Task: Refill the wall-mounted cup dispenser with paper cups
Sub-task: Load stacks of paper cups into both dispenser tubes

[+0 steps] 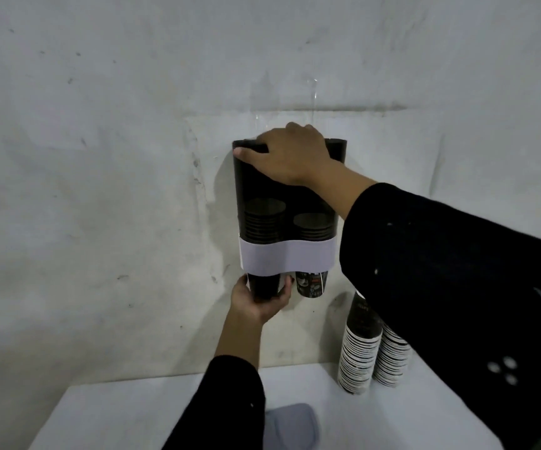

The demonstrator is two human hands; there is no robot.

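Nearest to us, our two dark sleeves reach forward over a white worktop (106, 414). A pale grey, rounded-cornered lid-like object (291, 423) lies flat on the worktop just right of the left sleeve; we cannot tell what it is. Further right on the worktop, close to the wall, stand two stacks of paper cups (360, 349), rims down and banded black and white, leaning together and partly hidden behind the right sleeve.

Beyond them, our left hand (257, 302) comes up from below and wraps around the dark cup (264, 287) poking out of the left chute, thumb on its left side and fingers curled round its right, closed on the cup. Just beside it, a printed cup (311, 284) hangs from the right chute, untouched.

Higher up, our right hand (291, 154) lies palm down across the top of the wall-mounted cup dispenser (262, 183), fingers spread flat over the black lid edge and thumb pressing the upper left front; it grips nothing that we can see. Through the dark translucent body we see two cup stacks inside, the left one standing higher. A white band (287, 258) wraps the dispenser's lower part.

Behind everything is a scuffed, stained whitish wall (100, 157).
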